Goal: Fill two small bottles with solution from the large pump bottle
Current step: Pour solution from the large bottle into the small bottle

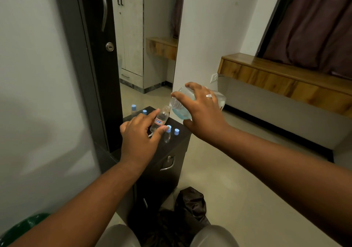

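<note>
While my left hand [140,132] pinches the tilted small bottle [160,120], my right hand [202,109] tips the big bottle [182,104].
Their mouths touch above the black cabinet [171,151]; a capped bottle [168,135] stands alongside.

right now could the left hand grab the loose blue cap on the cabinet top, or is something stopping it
Probably not yet. The left hand is holding the tilted small bottle under the large bottle in the right hand. The loose blue cap sits unblocked beside a capped bottle.
</note>
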